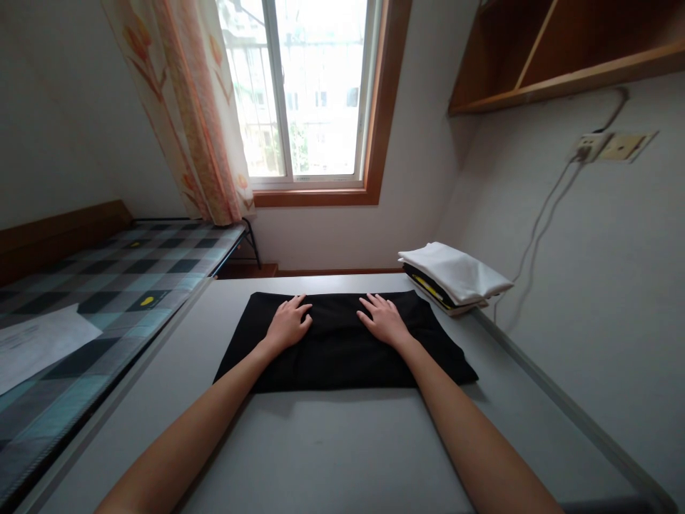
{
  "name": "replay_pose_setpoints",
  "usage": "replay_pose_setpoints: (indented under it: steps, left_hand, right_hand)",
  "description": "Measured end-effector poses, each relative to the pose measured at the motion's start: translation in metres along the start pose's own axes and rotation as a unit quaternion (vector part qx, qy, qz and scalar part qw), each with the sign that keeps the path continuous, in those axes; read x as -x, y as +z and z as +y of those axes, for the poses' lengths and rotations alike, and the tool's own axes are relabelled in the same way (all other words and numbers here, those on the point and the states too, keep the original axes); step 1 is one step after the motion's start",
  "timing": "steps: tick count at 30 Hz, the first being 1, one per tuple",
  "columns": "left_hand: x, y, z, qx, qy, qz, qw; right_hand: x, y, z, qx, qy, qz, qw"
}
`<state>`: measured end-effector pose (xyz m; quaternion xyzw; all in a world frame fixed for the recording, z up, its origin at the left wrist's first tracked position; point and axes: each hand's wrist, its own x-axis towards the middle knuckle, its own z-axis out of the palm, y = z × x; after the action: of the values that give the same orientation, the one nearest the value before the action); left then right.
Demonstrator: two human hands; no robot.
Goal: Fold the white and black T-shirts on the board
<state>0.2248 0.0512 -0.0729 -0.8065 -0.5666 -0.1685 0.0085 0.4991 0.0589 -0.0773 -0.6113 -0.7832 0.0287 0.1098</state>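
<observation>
A black cloth (337, 350), folded into a wide flat shape, lies across the grey table (321, 457). My left hand (289, 321) rests flat on its left part, fingers spread and pointing to the far edge. On the right part lies my right hand (384, 319), palm down with its fingers apart. Neither hand grips the fabric. The cloth's right near corner sticks out to a point, and small creases show between the hands. Whether it is a garment I cannot tell.
A stack of folded cloths (454, 275), white on top, sits at the table's far right corner by the wall. To the left is a bed with a checked cover (107, 285) and a paper sheet (43, 343). Cables (540, 214) hang from a wall socket (591, 146).
</observation>
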Motion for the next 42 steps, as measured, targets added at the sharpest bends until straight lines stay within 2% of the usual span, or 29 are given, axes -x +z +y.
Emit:
replay_pose_setpoints:
  steps: [42]
  left_hand:
    - [0.0007,-0.0010,0.0007,-0.002,-0.005,0.003,1.000]
  right_hand:
    - [-0.0004,-0.0005,-0.0012,0.006,0.000,-0.003,1.000]
